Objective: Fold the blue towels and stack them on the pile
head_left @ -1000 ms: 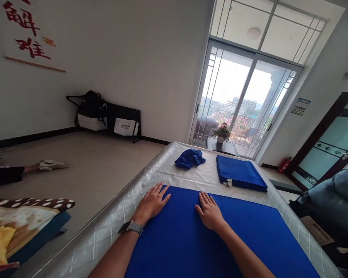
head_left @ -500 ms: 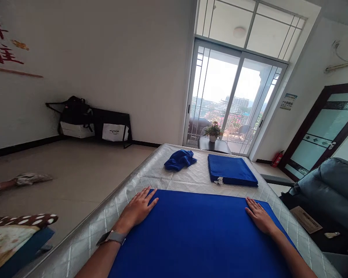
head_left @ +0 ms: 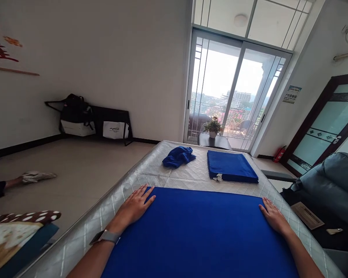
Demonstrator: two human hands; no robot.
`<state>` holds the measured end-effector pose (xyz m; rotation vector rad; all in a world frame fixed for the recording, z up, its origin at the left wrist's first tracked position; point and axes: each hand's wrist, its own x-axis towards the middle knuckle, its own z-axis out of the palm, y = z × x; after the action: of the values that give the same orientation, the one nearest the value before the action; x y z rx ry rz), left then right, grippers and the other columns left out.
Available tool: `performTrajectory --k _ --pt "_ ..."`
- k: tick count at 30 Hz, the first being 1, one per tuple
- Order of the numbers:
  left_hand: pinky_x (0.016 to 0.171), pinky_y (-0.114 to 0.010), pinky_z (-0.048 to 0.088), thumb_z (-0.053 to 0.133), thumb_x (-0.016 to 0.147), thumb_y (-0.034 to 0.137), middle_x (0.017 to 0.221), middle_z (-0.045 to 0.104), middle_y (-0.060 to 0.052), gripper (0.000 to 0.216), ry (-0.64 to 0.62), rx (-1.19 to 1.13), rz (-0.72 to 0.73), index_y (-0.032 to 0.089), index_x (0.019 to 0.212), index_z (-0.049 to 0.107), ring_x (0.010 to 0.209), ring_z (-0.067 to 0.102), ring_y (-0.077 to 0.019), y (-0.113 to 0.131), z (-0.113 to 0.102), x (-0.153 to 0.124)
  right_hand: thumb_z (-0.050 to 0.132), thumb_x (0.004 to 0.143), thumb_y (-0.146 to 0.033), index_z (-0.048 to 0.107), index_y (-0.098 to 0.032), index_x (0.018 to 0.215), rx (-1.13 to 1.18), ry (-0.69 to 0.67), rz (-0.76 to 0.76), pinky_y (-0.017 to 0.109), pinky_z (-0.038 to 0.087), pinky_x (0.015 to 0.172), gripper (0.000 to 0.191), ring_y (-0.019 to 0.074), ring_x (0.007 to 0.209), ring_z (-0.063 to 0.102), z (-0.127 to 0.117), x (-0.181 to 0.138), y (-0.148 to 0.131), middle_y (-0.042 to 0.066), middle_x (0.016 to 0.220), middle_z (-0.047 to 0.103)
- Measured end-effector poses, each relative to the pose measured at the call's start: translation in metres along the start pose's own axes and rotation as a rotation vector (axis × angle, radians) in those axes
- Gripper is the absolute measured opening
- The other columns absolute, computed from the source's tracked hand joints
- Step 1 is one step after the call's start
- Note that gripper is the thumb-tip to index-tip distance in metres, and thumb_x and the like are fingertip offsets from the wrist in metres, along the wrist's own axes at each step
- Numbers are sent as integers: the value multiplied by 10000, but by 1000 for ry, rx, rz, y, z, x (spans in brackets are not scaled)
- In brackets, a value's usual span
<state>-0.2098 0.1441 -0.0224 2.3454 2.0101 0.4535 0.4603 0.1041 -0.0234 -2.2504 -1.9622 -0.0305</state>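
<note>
A smooth blue cloth [head_left: 203,231] lies spread flat on the pale quilted mattress [head_left: 150,166], its near part running out of view. My left hand [head_left: 136,204] rests flat on the cloth's far left corner, fingers stretched out; a watch with a grey band is on that wrist. At the far right corner my right hand [head_left: 274,216] lies with its fingers extended over the edge. Farther back are a neatly folded stack of blue cloth [head_left: 232,165] with a white tag and, left of it, a crumpled blue cloth [head_left: 179,156].
A dark armchair [head_left: 333,189] stands at the right, a potted plant [head_left: 213,127] on a small table beyond the mattress. Another person's shoe [head_left: 37,177] shows on the floor at left, near a polka-dot fabric [head_left: 23,218]. A black bench [head_left: 110,112] lines the wall.
My right hand has slid outward to the right, to the cloth's corner. The left hand stays at its corner. The view has shifted slightly.
</note>
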Motion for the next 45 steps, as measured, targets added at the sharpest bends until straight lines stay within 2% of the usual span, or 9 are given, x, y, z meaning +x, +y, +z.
performTrajectory --k 5,9,12,15,20,25,29,39,45 --pt "1179 -496 298 287 987 543 1586 371 -125 629 25 -15 -12 199 1501 399 1467 331 -280 2 0 0 211 970 -463 378 -129 1517 -12 51 9 443 259 1206 663 237 1471 288 -10 -6 -4 88 1591 343" --pt "1193 -498 274 305 977 550 1554 432 -120 619 96 -9 -82 183 1440 492 1457 351 -284 6 -5 1 253 979 -423 454 -153 1477 -20 160 -136 449 241 1218 601 242 1459 318 -32 -16 -42 95 1553 413" --pt "1200 -484 270 315 979 526 1533 462 -129 605 167 -4 -83 162 1413 524 1446 369 -289 16 -14 0 265 998 -441 483 -160 1460 48 158 -300 430 263 1217 583 239 1462 311 -50 -26 -113 95 1551 415" --pt "1189 -470 301 321 981 513 1520 485 -116 576 183 -47 -41 179 1388 554 1429 397 -286 29 -22 -4 291 1016 -465 469 -226 1474 137 70 -496 450 289 1211 546 236 1460 314 -58 -42 -209 53 1555 410" --pt "1157 -494 348 365 974 486 1491 518 -120 525 147 -75 0 197 1350 592 1388 453 -301 42 -21 -10 329 1025 -401 434 -219 1491 211 -69 -836 463 268 1217 512 233 1458 320 -48 -59 -358 54 1568 385" --pt "1160 -490 348 397 972 411 1475 530 -144 496 132 -56 10 173 1370 574 1384 458 -307 39 -14 -10 389 1010 -405 412 -202 1496 268 -110 -890 431 258 1216 527 217 1465 302 -24 -48 -443 60 1575 374" --pt "1160 -509 348 360 981 384 1497 502 -152 508 121 -20 26 159 1398 544 1397 439 -314 35 -9 -9 373 1011 -413 354 -165 1524 296 -143 -834 427 213 1229 571 210 1483 254 -9 -37 -463 73 1594 328" --pt "1201 -524 268 333 974 452 1554 440 -89 563 102 14 84 224 1478 443 1472 319 -289 17 13 -2 335 1009 -465 307 -130 1538 371 -161 -790 431 156 1235 627 220 1501 196 -1 -33 -456 92 1615 271" --pt "1166 -562 313 336 973 436 1549 441 -121 553 110 71 155 210 1460 468 1460 340 -306 8 20 -1 298 1018 -470 293 -106 1539 387 -147 -786 431 149 1235 635 209 1506 174 1 -32 -454 110 1615 266"
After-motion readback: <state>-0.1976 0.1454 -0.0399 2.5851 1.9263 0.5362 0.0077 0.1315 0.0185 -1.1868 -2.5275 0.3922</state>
